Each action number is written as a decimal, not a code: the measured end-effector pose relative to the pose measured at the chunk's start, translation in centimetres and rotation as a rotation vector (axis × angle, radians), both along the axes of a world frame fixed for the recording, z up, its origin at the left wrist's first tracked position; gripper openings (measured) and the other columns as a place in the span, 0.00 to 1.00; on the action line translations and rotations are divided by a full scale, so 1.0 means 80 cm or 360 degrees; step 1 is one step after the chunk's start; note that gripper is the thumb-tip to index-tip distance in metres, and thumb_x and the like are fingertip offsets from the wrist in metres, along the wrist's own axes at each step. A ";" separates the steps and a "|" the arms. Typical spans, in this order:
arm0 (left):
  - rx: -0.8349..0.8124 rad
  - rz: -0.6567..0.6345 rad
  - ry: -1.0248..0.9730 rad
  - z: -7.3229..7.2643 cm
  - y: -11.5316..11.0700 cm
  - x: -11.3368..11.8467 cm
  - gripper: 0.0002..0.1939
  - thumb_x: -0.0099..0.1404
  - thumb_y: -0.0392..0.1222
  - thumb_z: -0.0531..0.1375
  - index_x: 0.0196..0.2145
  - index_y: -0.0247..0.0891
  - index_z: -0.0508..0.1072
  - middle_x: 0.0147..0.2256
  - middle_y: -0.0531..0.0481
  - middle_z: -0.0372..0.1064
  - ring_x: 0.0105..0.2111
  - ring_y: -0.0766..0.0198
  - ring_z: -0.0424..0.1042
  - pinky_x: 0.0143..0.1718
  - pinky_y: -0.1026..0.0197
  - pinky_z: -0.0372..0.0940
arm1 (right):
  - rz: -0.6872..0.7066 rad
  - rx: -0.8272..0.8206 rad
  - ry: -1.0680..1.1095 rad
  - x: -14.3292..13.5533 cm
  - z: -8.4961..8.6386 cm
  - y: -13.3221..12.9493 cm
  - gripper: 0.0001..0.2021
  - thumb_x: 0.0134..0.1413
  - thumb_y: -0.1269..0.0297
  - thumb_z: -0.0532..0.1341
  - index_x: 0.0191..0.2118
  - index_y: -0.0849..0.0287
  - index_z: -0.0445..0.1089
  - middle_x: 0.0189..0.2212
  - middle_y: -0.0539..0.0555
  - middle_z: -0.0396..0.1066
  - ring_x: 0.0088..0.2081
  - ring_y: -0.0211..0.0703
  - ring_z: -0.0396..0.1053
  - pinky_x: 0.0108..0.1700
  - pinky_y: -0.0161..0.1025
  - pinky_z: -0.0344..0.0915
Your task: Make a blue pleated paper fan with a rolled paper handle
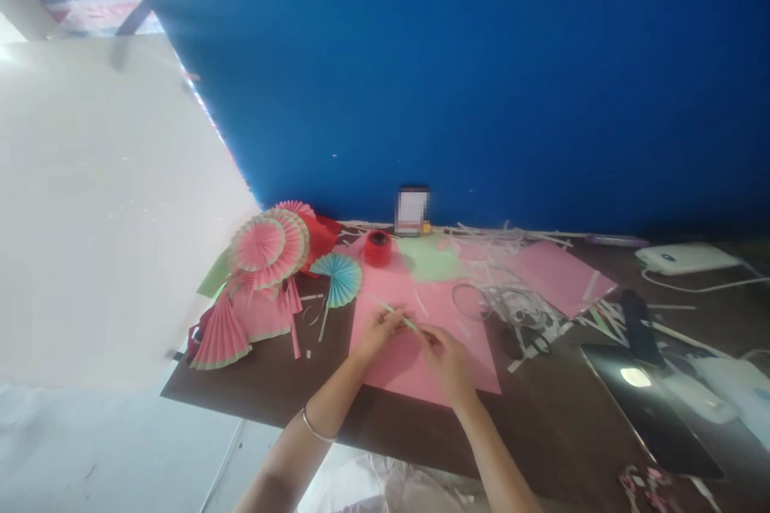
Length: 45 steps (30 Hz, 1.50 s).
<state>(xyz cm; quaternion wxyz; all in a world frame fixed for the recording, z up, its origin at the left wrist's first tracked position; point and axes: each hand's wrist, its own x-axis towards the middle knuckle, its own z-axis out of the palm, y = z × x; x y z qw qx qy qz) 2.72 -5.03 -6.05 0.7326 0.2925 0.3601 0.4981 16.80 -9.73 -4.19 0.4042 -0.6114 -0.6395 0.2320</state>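
Observation:
A thin pale green paper strip (409, 323) slants between my two hands, above a large pink paper sheet (397, 373). My left hand (378, 334) pinches it near the middle. Its lower right end is in the closed fingers of my right hand (445, 357). Left of my hands lies a small blue pleated paper fan (344, 280) with a thin stick. A red roll of tape (378, 249) stands behind my left hand. Whether the strip is flat or rolled is too small to tell.
Pink pleated paper fans (258, 248) pile up on the table's left. White paper scraps (529, 317) and a pink sheet (559, 276) lie to the right, beside a dark tablet (650, 409) and a white device (689, 258). A blue panel (457, 80) rises behind the table.

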 end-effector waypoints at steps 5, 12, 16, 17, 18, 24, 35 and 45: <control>-0.0021 -0.0028 -0.0034 0.003 -0.003 0.000 0.28 0.48 0.51 0.67 0.43 0.30 0.71 0.40 0.35 0.73 0.41 0.50 0.73 0.46 0.50 0.64 | 0.0099 0.0099 -0.0112 -0.007 -0.008 -0.006 0.15 0.57 0.56 0.50 0.38 0.56 0.71 0.35 0.57 0.74 0.37 0.47 0.71 0.42 0.45 0.68; 0.0092 0.0064 0.0144 0.003 -0.002 -0.004 0.27 0.50 0.50 0.66 0.43 0.32 0.67 0.40 0.35 0.73 0.39 0.52 0.74 0.44 0.52 0.66 | -0.0160 0.0127 -0.0228 0.056 -0.017 0.016 0.16 0.56 0.55 0.51 0.42 0.57 0.70 0.38 0.59 0.71 0.38 0.47 0.69 0.43 0.45 0.66; 0.0156 0.0093 0.0322 0.011 -0.002 -0.002 0.22 0.52 0.49 0.65 0.41 0.35 0.66 0.36 0.40 0.75 0.35 0.55 0.75 0.41 0.54 0.66 | -0.0300 0.0195 -0.0563 0.112 -0.037 0.046 0.15 0.52 0.56 0.53 0.35 0.59 0.72 0.40 0.62 0.68 0.47 0.55 0.63 0.50 0.54 0.59; 0.0185 0.0101 0.0376 0.014 -0.002 -0.002 0.19 0.52 0.48 0.65 0.38 0.35 0.68 0.35 0.42 0.74 0.35 0.56 0.75 0.40 0.56 0.67 | -0.0273 0.0200 -0.0599 0.121 -0.042 0.052 0.14 0.51 0.57 0.53 0.33 0.59 0.73 0.39 0.62 0.68 0.46 0.55 0.63 0.51 0.55 0.58; 0.0212 0.0112 0.0431 0.016 -0.002 -0.002 0.17 0.52 0.48 0.65 0.35 0.35 0.69 0.34 0.43 0.74 0.34 0.57 0.75 0.38 0.59 0.67 | -0.0246 0.0205 -0.0618 0.127 -0.045 0.056 0.14 0.50 0.57 0.54 0.30 0.59 0.72 0.39 0.62 0.68 0.46 0.55 0.63 0.51 0.55 0.58; 0.0257 0.0069 0.0480 0.013 0.000 -0.007 0.15 0.53 0.50 0.64 0.26 0.34 0.73 0.25 0.47 0.72 0.26 0.63 0.71 0.30 0.63 0.64 | -0.0160 0.0269 -0.0388 0.125 -0.018 0.053 0.14 0.52 0.55 0.53 0.30 0.58 0.71 0.33 0.58 0.71 0.42 0.53 0.66 0.50 0.55 0.59; 0.0452 -0.0375 0.0382 0.034 -0.008 -0.013 0.10 0.50 0.46 0.66 0.25 0.37 0.78 0.42 0.40 0.73 0.51 0.48 0.66 0.53 0.51 0.57 | 0.0274 -0.0429 0.0694 0.071 0.024 0.021 0.18 0.49 0.48 0.58 0.34 0.59 0.71 0.26 0.53 0.70 0.31 0.43 0.69 0.37 0.41 0.68; 0.0612 -0.0389 0.0567 0.033 -0.015 -0.007 0.12 0.53 0.49 0.64 0.29 0.38 0.79 0.38 0.43 0.73 0.41 0.56 0.70 0.45 0.57 0.63 | -0.0012 0.0261 -0.0008 0.028 0.036 0.016 0.12 0.54 0.56 0.56 0.37 0.56 0.73 0.39 0.58 0.70 0.43 0.46 0.68 0.49 0.47 0.64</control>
